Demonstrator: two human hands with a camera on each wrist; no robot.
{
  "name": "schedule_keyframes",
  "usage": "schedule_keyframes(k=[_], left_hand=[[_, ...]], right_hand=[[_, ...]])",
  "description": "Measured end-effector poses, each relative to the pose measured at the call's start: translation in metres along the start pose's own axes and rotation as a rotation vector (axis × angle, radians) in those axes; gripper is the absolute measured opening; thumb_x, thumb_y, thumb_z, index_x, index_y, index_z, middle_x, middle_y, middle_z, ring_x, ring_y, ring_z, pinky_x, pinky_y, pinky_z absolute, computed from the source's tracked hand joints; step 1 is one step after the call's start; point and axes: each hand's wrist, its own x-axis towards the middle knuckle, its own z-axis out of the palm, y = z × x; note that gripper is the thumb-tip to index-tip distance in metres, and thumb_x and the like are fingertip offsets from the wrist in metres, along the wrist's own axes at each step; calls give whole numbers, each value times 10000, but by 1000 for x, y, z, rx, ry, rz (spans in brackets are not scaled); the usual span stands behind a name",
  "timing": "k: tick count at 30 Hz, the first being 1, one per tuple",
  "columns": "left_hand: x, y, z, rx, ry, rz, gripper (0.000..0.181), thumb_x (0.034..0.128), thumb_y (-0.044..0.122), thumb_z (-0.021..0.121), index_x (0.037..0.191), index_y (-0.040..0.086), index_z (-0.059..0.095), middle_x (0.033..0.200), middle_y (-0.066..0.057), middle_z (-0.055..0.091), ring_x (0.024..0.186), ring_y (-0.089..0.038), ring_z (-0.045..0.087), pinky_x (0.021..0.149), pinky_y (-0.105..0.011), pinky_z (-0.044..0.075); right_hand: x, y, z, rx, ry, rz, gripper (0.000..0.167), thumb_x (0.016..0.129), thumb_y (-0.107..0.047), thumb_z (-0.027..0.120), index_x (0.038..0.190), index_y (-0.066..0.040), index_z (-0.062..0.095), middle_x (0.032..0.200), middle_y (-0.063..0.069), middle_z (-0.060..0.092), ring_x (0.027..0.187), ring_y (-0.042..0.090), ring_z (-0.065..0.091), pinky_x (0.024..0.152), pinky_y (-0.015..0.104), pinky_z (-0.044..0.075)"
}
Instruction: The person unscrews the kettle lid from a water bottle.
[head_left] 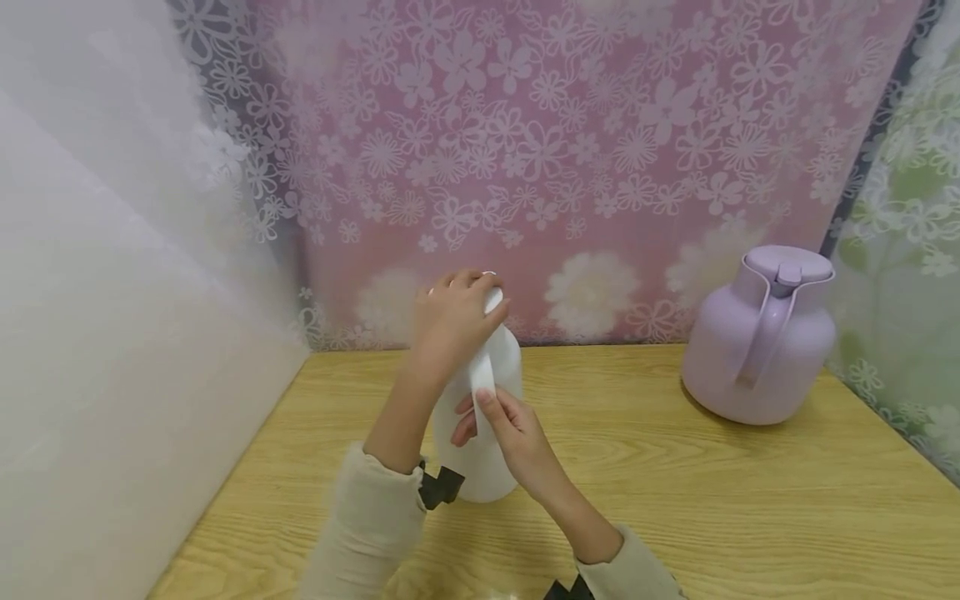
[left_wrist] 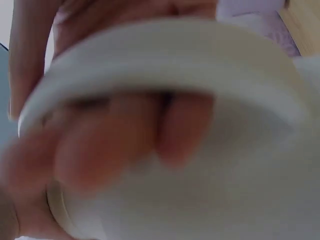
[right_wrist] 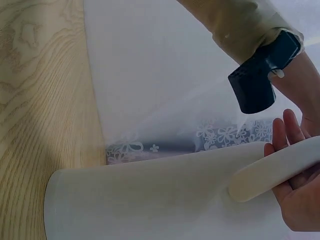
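A white thermos jug [head_left: 491, 471] stands upright on the wooden table, its handle [head_left: 483, 375] facing me. My left hand [head_left: 453, 321] lies over the top of the jug, fingers bent round the white lid [head_left: 492, 300], most of which is hidden beneath it. Lower down, my right hand [head_left: 521, 437] grips the handle, its thumb on the near side and its fingers passed through the loop. In the left wrist view, blurred fingertips [left_wrist: 97, 155] come through the handle loop [left_wrist: 165, 55]. The right wrist view shows the jug body [right_wrist: 150, 200] lying sideways across the picture.
A lilac thermos jug [head_left: 757, 350] with its lid on stands at the back right of the table [head_left: 637, 500]. A floral curtain [head_left: 525, 167] hangs along the back. At the left rises a pale wall of sheeting [head_left: 127, 292].
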Motion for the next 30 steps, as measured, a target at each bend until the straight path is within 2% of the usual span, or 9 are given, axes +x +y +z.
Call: schedule_keyframes(k=[3, 6, 10, 13, 17, 20, 24, 27, 30], left_hand=[[2, 11, 0, 33, -19, -95, 401, 954, 469, 388, 1271, 260, 519, 1327, -12, 452, 1174, -307, 415, 883, -555, 337], [3, 18, 1, 69, -27, -152, 418, 958, 462, 387, 1289, 234, 502, 1309, -32, 459, 1144, -331, 427, 869, -572, 333], [2, 20, 3, 97, -3, -172, 454, 954, 475, 388, 1306, 209, 496, 1291, -42, 480, 1120, -340, 448, 865, -580, 336], [0, 16, 3, 85, 17, -151, 496, 947, 494, 389, 1323, 185, 487, 1295, -54, 490, 1124, -347, 452, 877, -579, 335], [-3, 7, 1, 48, 15, -48, 500, 946, 485, 407, 1330, 175, 486, 1323, -56, 478, 1161, -335, 437, 903, -556, 333], [-3, -6, -3, -5, -2, 109, 453, 951, 447, 433, 1323, 198, 502, 1351, -24, 454, 1221, -291, 394, 950, -525, 308], [3, -29, -3, -148, -3, 327, 413, 932, 401, 509, 1297, 211, 539, 1338, 1, 471, 1260, -213, 362, 1004, -450, 282], [7, -44, 1, -260, 7, 407, 417, 906, 415, 546, 1277, 225, 563, 1315, 19, 494, 1257, -162, 366, 1000, -410, 303], [9, -50, 5, -321, 38, 437, 414, 899, 432, 540, 1261, 236, 579, 1300, 39, 507, 1247, -141, 377, 989, -400, 322]], right_hand=[[0, 4, -2, -2, 5, 1, 319, 1017, -64, 277, 967, 100, 546, 745, 242, 616, 697, 321, 614, 799, 364, 465], [1, 16, -4, 10, 6, -3, 317, 1018, -70, 280, 973, 71, 561, 746, 214, 625, 696, 295, 620, 804, 357, 465], [3, 28, -5, 34, -1, -19, 317, 1020, -88, 283, 986, 38, 572, 747, 171, 636, 701, 269, 625, 812, 368, 463], [2, 30, -4, 38, -5, -25, 321, 1023, -119, 293, 989, 30, 575, 744, 151, 642, 704, 259, 628, 831, 372, 451], [2, 30, -4, 32, 0, -10, 322, 1023, -127, 297, 987, 29, 576, 743, 143, 649, 703, 253, 630, 829, 384, 449], [3, 29, -5, 19, 1, -4, 319, 1022, -102, 286, 981, 37, 571, 744, 149, 650, 699, 248, 630, 805, 402, 457], [4, 23, -5, 4, -1, -20, 317, 1016, -57, 273, 964, 70, 559, 745, 190, 637, 696, 266, 627, 773, 434, 468], [3, 13, -3, -6, 0, -27, 317, 1014, -43, 271, 952, 99, 547, 747, 228, 624, 693, 287, 623, 758, 446, 474], [2, 4, -2, -18, -1, -26, 320, 1013, -46, 273, 946, 110, 544, 751, 242, 619, 693, 296, 622, 752, 441, 478]])
